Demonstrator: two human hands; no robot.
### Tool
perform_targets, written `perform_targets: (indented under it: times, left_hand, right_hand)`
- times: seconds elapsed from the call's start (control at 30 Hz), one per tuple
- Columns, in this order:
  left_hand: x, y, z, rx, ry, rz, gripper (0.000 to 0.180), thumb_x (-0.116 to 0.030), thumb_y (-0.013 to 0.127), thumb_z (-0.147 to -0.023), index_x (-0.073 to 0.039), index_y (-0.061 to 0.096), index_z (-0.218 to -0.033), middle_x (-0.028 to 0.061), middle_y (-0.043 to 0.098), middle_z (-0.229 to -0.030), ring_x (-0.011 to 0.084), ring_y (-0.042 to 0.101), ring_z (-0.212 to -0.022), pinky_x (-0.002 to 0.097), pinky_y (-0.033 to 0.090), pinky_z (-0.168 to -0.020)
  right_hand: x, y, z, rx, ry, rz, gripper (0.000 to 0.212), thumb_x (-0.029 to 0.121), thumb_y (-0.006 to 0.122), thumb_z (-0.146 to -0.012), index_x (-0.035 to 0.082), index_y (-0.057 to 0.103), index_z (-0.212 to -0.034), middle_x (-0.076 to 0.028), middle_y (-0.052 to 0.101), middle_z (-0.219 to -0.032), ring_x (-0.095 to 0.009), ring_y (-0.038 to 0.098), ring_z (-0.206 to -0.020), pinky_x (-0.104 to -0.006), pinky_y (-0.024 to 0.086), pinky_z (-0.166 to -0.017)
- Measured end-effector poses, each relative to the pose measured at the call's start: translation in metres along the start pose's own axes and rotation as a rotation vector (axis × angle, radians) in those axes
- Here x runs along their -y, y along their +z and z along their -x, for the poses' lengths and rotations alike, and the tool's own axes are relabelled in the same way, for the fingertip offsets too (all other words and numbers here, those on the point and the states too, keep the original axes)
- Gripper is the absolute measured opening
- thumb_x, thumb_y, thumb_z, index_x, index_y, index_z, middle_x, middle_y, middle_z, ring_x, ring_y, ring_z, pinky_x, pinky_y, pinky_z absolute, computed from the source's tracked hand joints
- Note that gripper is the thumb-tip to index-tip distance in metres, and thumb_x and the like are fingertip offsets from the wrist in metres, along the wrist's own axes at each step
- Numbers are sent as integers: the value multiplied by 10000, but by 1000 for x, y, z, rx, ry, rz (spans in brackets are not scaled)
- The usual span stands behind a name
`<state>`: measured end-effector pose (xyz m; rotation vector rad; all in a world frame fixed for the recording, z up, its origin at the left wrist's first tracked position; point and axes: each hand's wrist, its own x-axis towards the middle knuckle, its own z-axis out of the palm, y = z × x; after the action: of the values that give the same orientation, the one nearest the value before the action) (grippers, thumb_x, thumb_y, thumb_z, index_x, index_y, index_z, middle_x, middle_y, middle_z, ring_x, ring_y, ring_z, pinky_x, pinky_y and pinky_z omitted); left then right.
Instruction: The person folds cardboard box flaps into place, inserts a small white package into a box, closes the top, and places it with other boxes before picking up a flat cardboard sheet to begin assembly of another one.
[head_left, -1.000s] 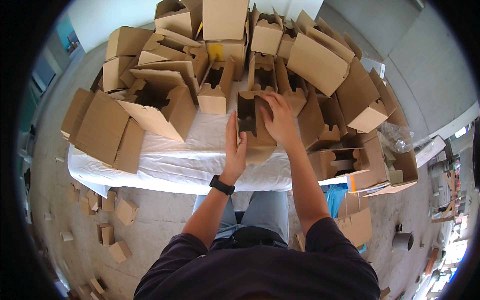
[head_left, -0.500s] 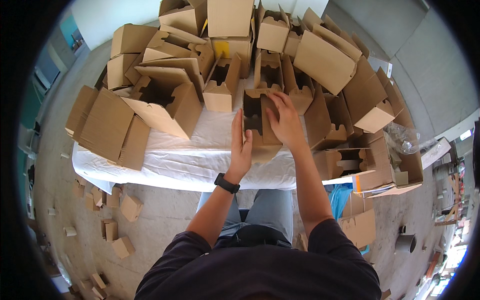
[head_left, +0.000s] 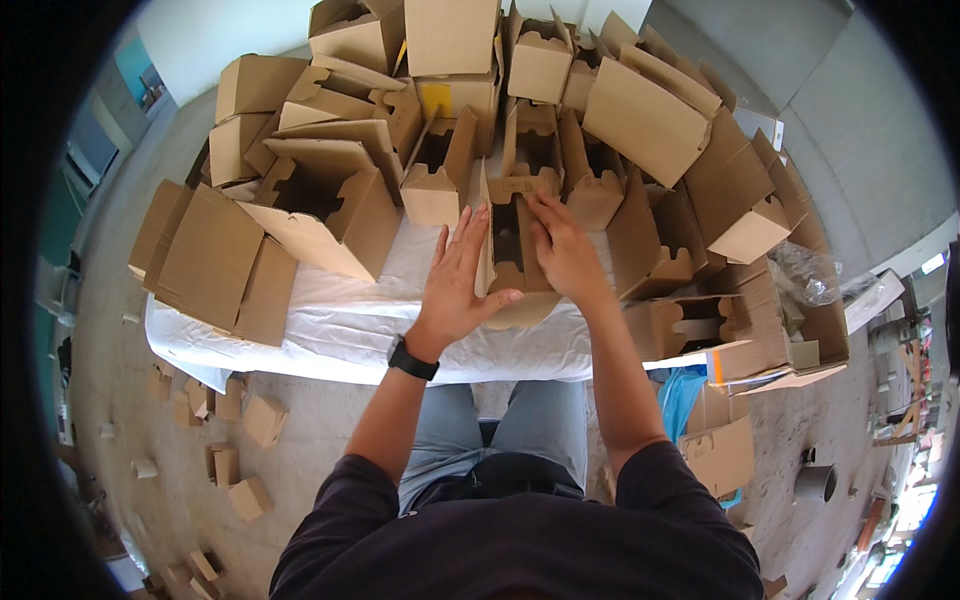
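A narrow brown cardboard box (head_left: pixel 526 308) stands upright on the white-covered table in front of me, its top partly open with a dark gap between the flaps. My left hand (head_left: pixel 455 285) lies along its left side, fingers spread and thumb reaching toward the near edge. Over the right top flap, my right hand (head_left: pixel 570 250) rests with bent fingertips near the far corner and its thumb apart. A thin flap on the left edge sticks up. The hands hide part of both sides.
More open cardboard boxes crowd the table's back; a large box (head_left: pixel 330 215) stands left and another small box (head_left: pixel 690 325) lies right. Clear plastic wrap (head_left: pixel 805 275) fills a carton at the right edge. Small boxes (head_left: pixel 265 420) lie on the floor, left; a blue bag (head_left: pixel 682 400) hangs right.
My left hand has moved slightly left and spread its fingers. The box's left flap now stands up at the edge. My right hand has shifted a little on the right flap.
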<state>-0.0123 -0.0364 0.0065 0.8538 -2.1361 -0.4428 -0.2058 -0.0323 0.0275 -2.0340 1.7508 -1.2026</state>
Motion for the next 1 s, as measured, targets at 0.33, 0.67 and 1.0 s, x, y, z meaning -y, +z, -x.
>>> perform_targets:
  times: [0.33,0.67,1.0]
  left_hand:
    - [17,-4,-3,55,-28,603,891,-531,570,-879,-1,198,-1491,153,195,-1565,279,155,-1456,383,131,-1172]
    - [15,13,-43,-75,-161,756,638,-336,313,-1019,-21,74,-1519,119,78,-1596,229,52,-1473,332,60,-1171]
    - [23,15,-51,-52,-89,674,667,-180,399,-935,-5,112,-1511,147,111,-1589,254,93,-1470,331,93,-1169]
  right_hand:
    - [3,2,-1,-39,-35,9,331,38,508,-882,-13,592,-1199,-208,541,-1295,-388,548,-1136,-396,451,-955]
    - [1,4,0,-81,-48,-6,341,58,507,-864,-14,588,-1187,-180,541,-1295,-386,568,-1092,-426,474,-917]
    - [5,5,2,-32,11,1,352,43,500,-869,-9,577,-1209,-188,523,-1312,-382,570,-1093,-422,479,-907]
